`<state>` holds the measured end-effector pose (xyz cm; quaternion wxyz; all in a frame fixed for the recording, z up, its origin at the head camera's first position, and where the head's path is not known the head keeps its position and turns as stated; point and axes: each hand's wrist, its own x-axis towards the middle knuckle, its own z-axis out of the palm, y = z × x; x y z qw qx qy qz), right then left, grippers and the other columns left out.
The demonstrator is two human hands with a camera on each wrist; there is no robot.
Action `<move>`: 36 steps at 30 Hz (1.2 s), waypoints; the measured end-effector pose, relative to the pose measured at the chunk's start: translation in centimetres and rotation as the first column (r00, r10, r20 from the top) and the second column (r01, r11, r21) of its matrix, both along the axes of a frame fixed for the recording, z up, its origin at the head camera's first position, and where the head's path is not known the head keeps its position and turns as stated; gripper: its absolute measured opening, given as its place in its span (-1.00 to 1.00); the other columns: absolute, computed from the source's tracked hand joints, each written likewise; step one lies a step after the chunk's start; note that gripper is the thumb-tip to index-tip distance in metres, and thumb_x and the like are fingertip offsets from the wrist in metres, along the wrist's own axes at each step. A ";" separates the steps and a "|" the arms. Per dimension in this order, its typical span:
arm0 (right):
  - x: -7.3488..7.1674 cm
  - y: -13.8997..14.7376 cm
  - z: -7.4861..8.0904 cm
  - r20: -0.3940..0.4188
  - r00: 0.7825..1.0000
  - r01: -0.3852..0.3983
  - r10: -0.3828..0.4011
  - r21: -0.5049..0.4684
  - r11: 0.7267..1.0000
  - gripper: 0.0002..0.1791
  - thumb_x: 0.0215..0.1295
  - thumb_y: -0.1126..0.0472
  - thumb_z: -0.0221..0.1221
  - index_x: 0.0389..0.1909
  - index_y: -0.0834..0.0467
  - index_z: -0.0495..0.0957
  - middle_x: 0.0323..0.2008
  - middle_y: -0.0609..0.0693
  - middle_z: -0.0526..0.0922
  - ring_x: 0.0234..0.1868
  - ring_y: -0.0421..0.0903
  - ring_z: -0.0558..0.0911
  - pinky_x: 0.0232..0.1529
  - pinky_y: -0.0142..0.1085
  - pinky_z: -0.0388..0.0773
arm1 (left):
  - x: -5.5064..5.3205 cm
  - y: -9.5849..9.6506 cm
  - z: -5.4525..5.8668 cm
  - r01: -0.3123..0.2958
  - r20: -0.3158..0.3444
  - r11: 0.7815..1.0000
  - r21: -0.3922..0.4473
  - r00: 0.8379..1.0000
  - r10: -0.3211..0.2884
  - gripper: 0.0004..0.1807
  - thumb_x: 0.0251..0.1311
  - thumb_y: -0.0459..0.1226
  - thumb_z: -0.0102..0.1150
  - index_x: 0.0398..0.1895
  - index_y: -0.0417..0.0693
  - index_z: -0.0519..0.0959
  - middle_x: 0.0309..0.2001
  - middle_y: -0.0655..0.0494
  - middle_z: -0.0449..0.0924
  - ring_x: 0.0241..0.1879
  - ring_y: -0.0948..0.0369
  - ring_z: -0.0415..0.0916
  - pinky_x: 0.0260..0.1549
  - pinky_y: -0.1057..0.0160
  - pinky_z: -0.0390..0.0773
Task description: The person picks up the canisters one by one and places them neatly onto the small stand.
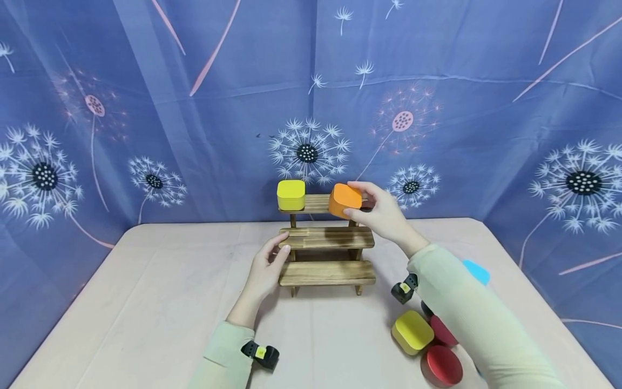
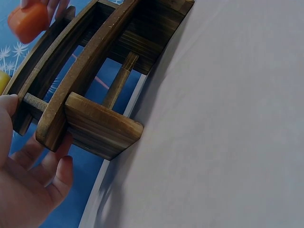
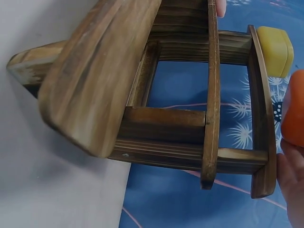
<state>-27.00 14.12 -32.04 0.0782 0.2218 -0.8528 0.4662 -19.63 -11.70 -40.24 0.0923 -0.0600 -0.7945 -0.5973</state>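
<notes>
1. Above the right end of the top shelf, toward 1 o'clock from the middle of the wooden stand [image 1: 326, 273] in the head view (12 at the top), is the orange block [image 1: 344, 201].
2. The right hand [image 1: 384, 215] pinches this block between thumb and fingers; from that hand it lies toward 9 o'clock.
3. What matters most here, I judge, is how the block's underside sits to the shelf. The block is tilted, while the shelf runs lengthwise from 9 to 3 o'clock. A sliver of backdrop [image 3: 180, 85] between them in the right wrist view suggests they do not touch. Squarish as it looks, the block shows no clear long axis.
4. At 9 o'clock from it, the yellow block [image 1: 291, 196] rests upright on the same shelf, bare wood between.
5. The left hand [image 1: 262, 273], farther off at 8 o'clock from the orange block, grips the middle shelf's left end, fingers and thumb bent around the wood.
6. Toward 4 o'clock from the stand, a second yellow block [image 1: 413, 331] and a round red block [image 1: 441, 366] lie on the table [image 1: 160, 302].
7. No brand or lettering shows on blocks or stand; the yellow stickers [image 1: 261, 353] on the wrist devices bear marks too small to read.
</notes>
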 end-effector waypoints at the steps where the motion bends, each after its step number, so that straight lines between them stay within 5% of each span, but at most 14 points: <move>1: -0.1 -0.1 0.0 0.003 1.000 -0.005 0.005 0.000 1.000 -0.32 0.12 0.19 0.32 0.28 0.15 0.35 0.10 0.15 0.57 0.01 0.10 0.61 0.03 -0.06 0.53 | 0.0 0.0 0.0 0.001 0.000 1.000 0.002 1.000 -0.001 -0.61 0.35 -0.31 0.00 0.23 -0.12 0.44 -0.23 -0.11 0.50 -0.25 0.27 0.34 -0.18 0.36 0.36; 14: -1.0 -0.8 0.2 0.055 0.998 -0.013 0.010 0.039 0.999 -0.30 0.15 0.10 0.29 0.32 0.11 0.31 0.04 0.09 0.58 -0.05 0.01 0.57 -0.02 -0.12 0.48 | -0.1 0.3 0.0 0.004 -0.008 1.000 0.001 1.000 -0.004 -0.61 0.34 -0.31 0.01 0.22 -0.13 0.45 -0.24 -0.09 0.49 -0.28 0.29 0.34 -0.20 0.38 0.36; 26: -1.6 -0.8 -0.2 0.155 0.986 -0.053 0.066 -0.088 0.995 -0.20 0.13 0.19 0.32 0.37 0.19 0.18 0.24 0.15 0.44 0.19 0.08 0.49 0.22 -0.06 0.40 | 0.0 0.2 -0.1 -0.010 0.013 1.000 -0.019 1.000 0.010 -0.61 0.35 -0.28 0.01 0.23 -0.10 0.44 -0.23 -0.08 0.49 -0.28 0.25 0.34 -0.19 0.31 0.37; 36: -1.9 -0.7 0.2 0.219 0.968 -0.094 0.121 -0.129 0.987 -0.21 0.10 0.32 0.29 0.36 0.23 0.17 0.20 0.18 0.45 0.16 0.10 0.50 0.20 -0.01 0.39 | 0.0 0.1 -0.2 -0.015 0.009 1.000 -0.009 1.000 0.015 -0.61 0.34 -0.29 0.02 0.23 -0.10 0.44 -0.25 -0.07 0.49 -0.29 0.26 0.35 -0.21 0.35 0.37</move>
